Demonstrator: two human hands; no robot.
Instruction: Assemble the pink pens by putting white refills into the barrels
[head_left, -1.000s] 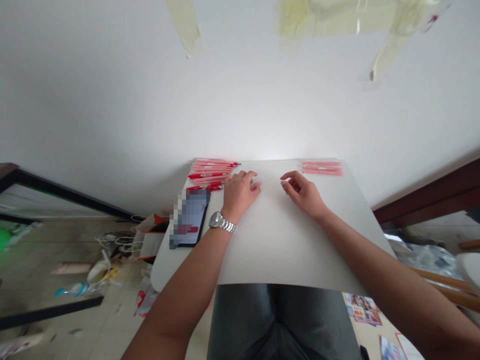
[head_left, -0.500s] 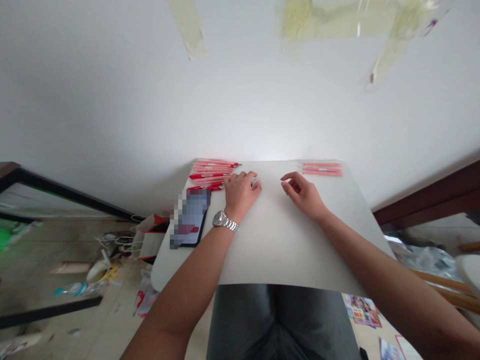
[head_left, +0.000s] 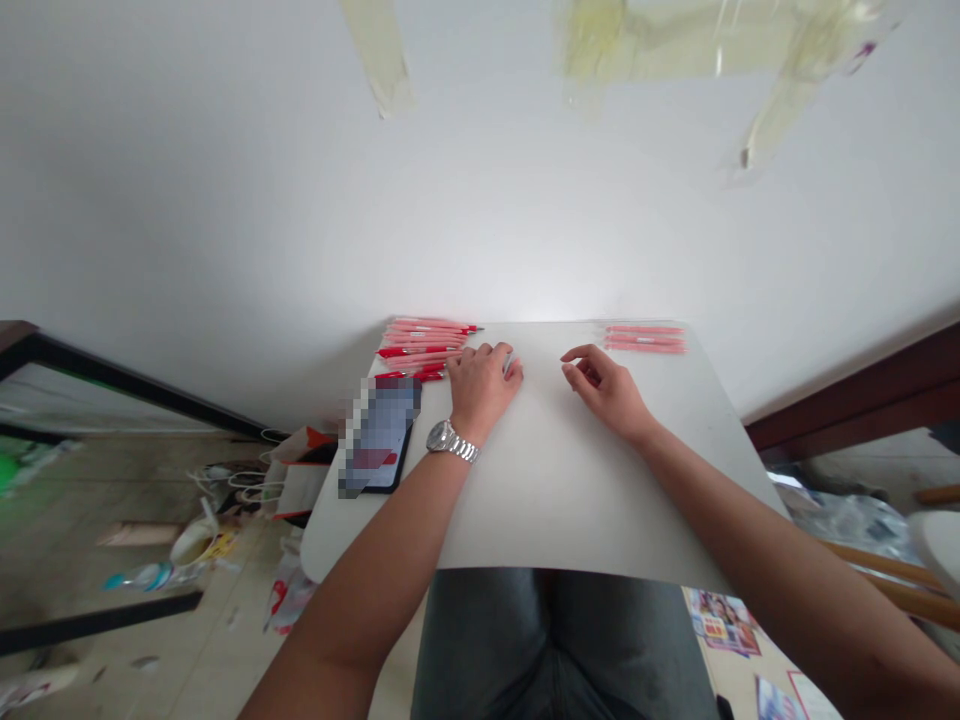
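And L hand's [head_left: 480, 385] fingers [head_left: 500, 350] are bent, can't tell if gripping; R hand [head_left: 609, 392]: thumb & index slightly apart, nothing visible betw. Pen pile [head_left: 420, 350] sits just L of L hand, the nearer one, far-left on table [head_left: 547, 500], long axes approx. L–R; pink, some bright red.

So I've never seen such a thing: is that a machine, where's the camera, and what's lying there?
No machine, just a person's bare left hand and right hand. The camera is worn on their head, looking forward and down. On the white table, a bunch of red and pink pens lies at the far left, a phone nearer on that side, and a few separate pink pens at the far right. The left hand is at the bunch's right end; I can't tell whether it grips anything. The right hand is loosely curled, nothing visible in it.
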